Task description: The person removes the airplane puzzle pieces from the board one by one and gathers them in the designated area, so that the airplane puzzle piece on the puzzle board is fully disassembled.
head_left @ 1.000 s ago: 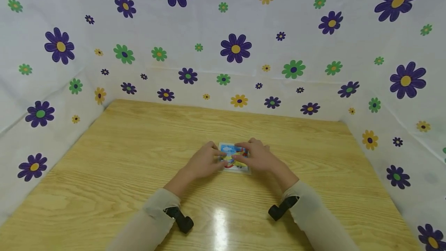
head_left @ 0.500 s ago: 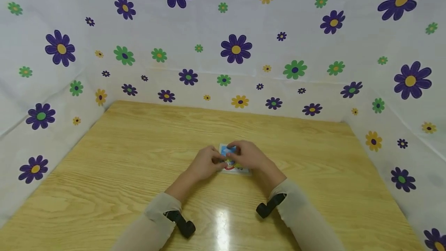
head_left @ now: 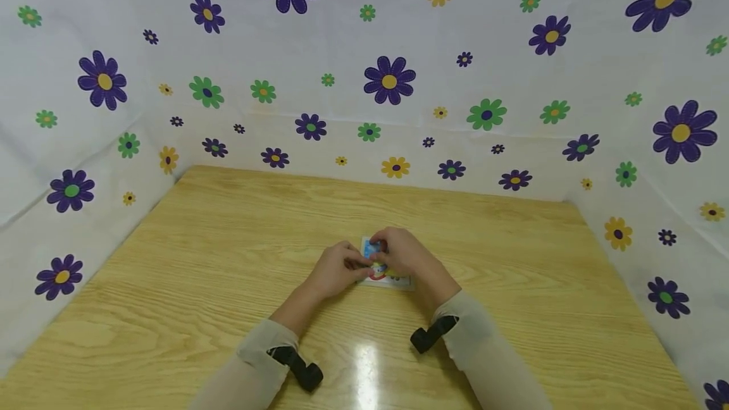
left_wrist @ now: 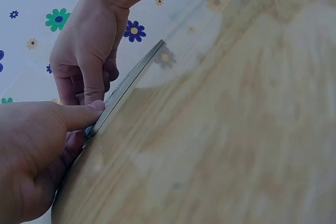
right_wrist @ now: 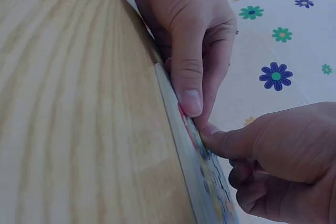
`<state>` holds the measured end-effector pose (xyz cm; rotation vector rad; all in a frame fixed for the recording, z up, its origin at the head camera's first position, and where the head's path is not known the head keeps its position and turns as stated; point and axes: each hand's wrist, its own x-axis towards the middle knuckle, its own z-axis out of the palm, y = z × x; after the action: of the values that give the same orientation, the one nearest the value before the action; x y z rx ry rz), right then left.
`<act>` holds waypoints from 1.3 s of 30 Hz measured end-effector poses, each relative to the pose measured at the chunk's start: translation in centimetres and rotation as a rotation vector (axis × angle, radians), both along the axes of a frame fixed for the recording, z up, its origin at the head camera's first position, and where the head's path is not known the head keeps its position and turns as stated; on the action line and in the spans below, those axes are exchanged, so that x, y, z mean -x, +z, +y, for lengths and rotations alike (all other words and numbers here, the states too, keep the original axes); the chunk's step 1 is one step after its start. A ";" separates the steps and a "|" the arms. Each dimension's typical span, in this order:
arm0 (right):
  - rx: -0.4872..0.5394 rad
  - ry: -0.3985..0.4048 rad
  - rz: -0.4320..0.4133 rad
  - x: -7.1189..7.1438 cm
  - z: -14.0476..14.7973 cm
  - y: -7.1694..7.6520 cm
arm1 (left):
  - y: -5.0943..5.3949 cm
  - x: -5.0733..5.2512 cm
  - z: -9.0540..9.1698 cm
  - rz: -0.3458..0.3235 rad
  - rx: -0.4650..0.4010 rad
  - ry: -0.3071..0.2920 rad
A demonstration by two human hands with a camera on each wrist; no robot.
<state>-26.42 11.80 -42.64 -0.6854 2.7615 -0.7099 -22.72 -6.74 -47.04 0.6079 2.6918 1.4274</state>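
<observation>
A small jigsaw puzzle (head_left: 393, 281), with a bright picture and a pale border, lies flat on the wooden table. My left hand (head_left: 336, 269) holds its left side, thumb over the border and fingers curled by the edge. My right hand (head_left: 404, 250) bends over the upper part, thumb and forefinger pinching around a blue piece (head_left: 374, 248); whether the piece is raised cannot be made out. Thin seams cross the puzzle (right_wrist: 215, 192) in the right wrist view, where the two hands' fingertips almost meet. Much of the picture's right side is hidden under the right hand.
The wood-grain table (head_left: 228, 226) stretches out around the hands. White cloth (head_left: 319, 49) printed with flowers walls off its back and both sides. A black wrist strap mount (head_left: 302, 369) sits on the left sleeve, another (head_left: 433, 334) on the right.
My right hand has moved left across the puzzle, its thumb and forefinger drawing in over the blue upper part. The left hand stays at the left side, its fingers slightly closer in.
</observation>
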 end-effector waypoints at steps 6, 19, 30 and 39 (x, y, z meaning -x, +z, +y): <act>-0.032 0.008 -0.047 0.4 0.0 0.4 | -0.4 0.2 0.2 -0.004 -0.016 0.023; 0.028 0.026 -0.075 0.4 0.7 -0.3 | -0.4 -0.4 0.1 -0.022 -0.028 0.021; 0.019 0.046 -0.021 0.9 0.0 -0.2 | -0.5 0.0 -0.5 0.013 -0.029 0.022; 0.011 0.052 -0.058 1.5 0.2 0.1 | -0.5 0.0 -0.3 0.010 -0.041 0.006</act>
<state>-27.93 11.98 -42.56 -0.7239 2.6789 -0.7235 -22.76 -7.09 -47.57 0.6123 2.6801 1.4886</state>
